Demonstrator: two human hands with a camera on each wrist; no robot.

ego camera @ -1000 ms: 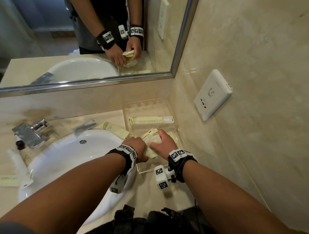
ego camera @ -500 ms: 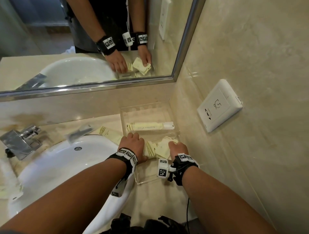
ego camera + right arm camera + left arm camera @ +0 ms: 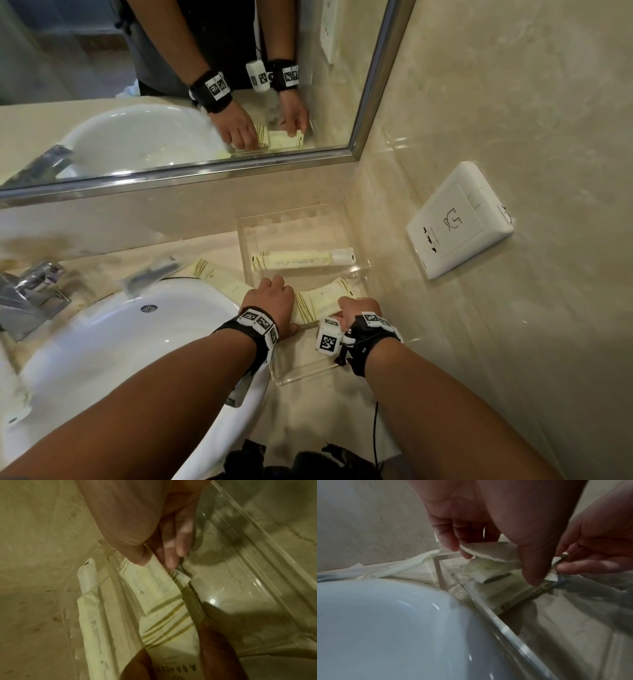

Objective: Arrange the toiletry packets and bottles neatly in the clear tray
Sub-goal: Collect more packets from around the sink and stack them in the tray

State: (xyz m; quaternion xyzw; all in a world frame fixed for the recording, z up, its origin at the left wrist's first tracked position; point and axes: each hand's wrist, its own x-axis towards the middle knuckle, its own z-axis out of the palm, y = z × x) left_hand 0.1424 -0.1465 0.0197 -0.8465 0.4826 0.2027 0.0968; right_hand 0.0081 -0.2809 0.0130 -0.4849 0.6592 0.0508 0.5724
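Note:
A clear tray [image 3: 359,263] sits on the counter in the corner beside the sink. Inside it a long cream packet [image 3: 301,260] lies crosswise in the middle. Nearer me, a small stack of cream packets [image 3: 322,301] with olive stripes lies across the tray. My left hand [image 3: 270,301] pinches the stack's left end between thumb and fingers, and my right hand [image 3: 356,308] pinches its right end. The right wrist view shows the striped packets [image 3: 163,622] held low against the tray floor. In the left wrist view, the left hand's fingers [image 3: 453,539] curl over the packets [image 3: 489,555].
Another cream packet [image 3: 219,281] and a clear-wrapped item [image 3: 150,274] lie on the counter left of the tray, by the white sink [image 3: 120,342]. A chrome tap [image 3: 27,294] stands at far left. The side wall carries a white socket [image 3: 459,219]. A mirror [image 3: 171,85] runs behind.
Both hands have lowered the stack from above the tray into its near half. They have spread apart, one to each end, and the packets now lie flat across the tray.

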